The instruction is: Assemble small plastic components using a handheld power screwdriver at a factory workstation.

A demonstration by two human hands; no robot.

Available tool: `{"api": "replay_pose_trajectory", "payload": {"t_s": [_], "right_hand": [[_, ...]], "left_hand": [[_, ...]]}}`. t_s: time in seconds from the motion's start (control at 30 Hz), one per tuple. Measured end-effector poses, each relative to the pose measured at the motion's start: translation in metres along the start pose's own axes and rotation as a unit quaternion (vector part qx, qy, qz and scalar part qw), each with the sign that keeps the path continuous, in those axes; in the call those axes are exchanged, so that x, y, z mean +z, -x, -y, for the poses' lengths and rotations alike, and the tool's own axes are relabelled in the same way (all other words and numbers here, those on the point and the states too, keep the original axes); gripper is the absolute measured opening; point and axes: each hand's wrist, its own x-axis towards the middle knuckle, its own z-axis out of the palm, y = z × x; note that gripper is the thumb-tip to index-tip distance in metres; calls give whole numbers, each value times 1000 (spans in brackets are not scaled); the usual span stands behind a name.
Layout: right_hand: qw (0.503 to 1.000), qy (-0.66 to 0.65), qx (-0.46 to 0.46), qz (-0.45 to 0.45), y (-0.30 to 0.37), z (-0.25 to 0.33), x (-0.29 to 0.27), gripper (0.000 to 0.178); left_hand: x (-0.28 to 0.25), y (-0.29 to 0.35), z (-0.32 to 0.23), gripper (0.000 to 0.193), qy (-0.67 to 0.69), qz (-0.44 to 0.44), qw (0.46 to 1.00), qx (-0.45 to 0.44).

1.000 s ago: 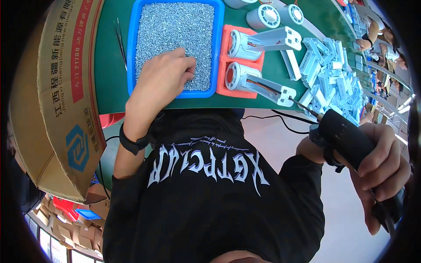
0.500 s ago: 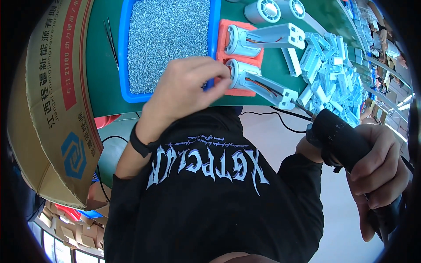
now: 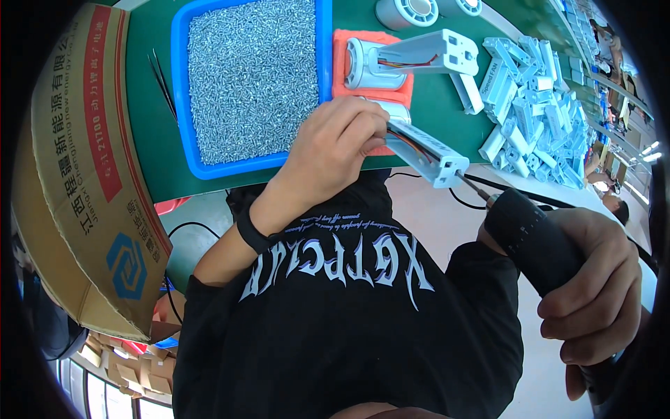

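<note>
My left hand (image 3: 338,140) is closed around the round end of the nearer white plastic housing (image 3: 429,157), which it mostly hides. This housing has a slim open arm with red, yellow and dark wires inside. In my right hand (image 3: 593,286) is a black electric screwdriver (image 3: 534,241). Its bit meets the holed end plate of that arm. Whether a screw sits at the tip cannot be made out. A second housing (image 3: 380,66) of the same kind lies just beyond, on an orange-red foam holder (image 3: 340,70).
Left of the housings, a blue tray (image 3: 183,105) holds many small silver screws. Tweezers (image 3: 162,84) lie beside it, next to a large cardboard box (image 3: 105,174). A heap of white plastic parts (image 3: 537,105) covers the table's right side. White round parts (image 3: 408,12) stand at the back.
My left hand has moved right onto the housing, covering its round end. The nearer arm has shifted slightly left and down, with the screwdriver bit still against its end. The view has shifted a little.
</note>
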Motion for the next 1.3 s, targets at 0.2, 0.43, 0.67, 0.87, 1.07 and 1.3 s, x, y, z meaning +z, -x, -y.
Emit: {"api": "replay_pose_trajectory", "payload": {"t_s": [0.2, 0.43, 0.67, 0.87, 1.07, 1.3], "right_hand": [[995, -82, -48, 26, -2, -16, 1, 31], [998, 9, 16, -58, 8, 23, -10, 23], [996, 4, -49, -76, -1, 8, -5, 61], [986, 51, -77, -139, -5, 39, -18, 53], [944, 213, -106, -227, -1, 54, -15, 49], [982, -6, -40, -186, 15, 75, -45, 49]], "left_hand": [[3, 4, 2, 19, -9, -7, 1000, -2], [3, 1, -3, 19, -7, -12, 1000, -18], [-1, -1, -2, 19, -9, 10, 1000, -24], [-5, -8, -1, 13, 30, -11, 999, -26], [-2, -9, -4, 10, 81, -75, 993, -36], [-2, -4, -12, 9, 142, -83, 984, -63]]}}
